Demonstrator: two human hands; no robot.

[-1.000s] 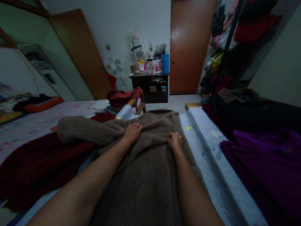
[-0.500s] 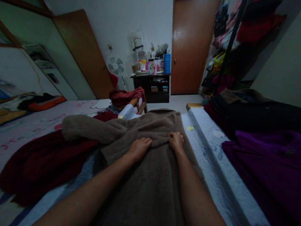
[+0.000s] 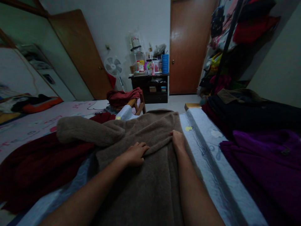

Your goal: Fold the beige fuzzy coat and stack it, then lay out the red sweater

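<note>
A brown fleecy coat (image 3: 152,175) is spread over the bed in front of me, one sleeve (image 3: 87,130) reaching out to the left. My left hand (image 3: 136,153) rests on its middle, fingers stretched over the cloth and thumb apart. At the coat's right side, my right hand (image 3: 178,140) pinches the fabric near the front edge. A raised fold runs between the two hands. Part of the sleeve lies over a dark red garment (image 3: 44,166).
Purple clothing (image 3: 261,169) and a dark folded pile (image 3: 256,110) lie on the right. Past the bed's far end are a chair draped with reddish cloth (image 3: 123,97), a white fan (image 3: 113,66), a black cabinet (image 3: 149,94) and a brown door (image 3: 188,47).
My left hand has slid a little left and toward me, its fingers more spread. My right hand keeps its pinch on the coat, and the fold between them has shifted.
</note>
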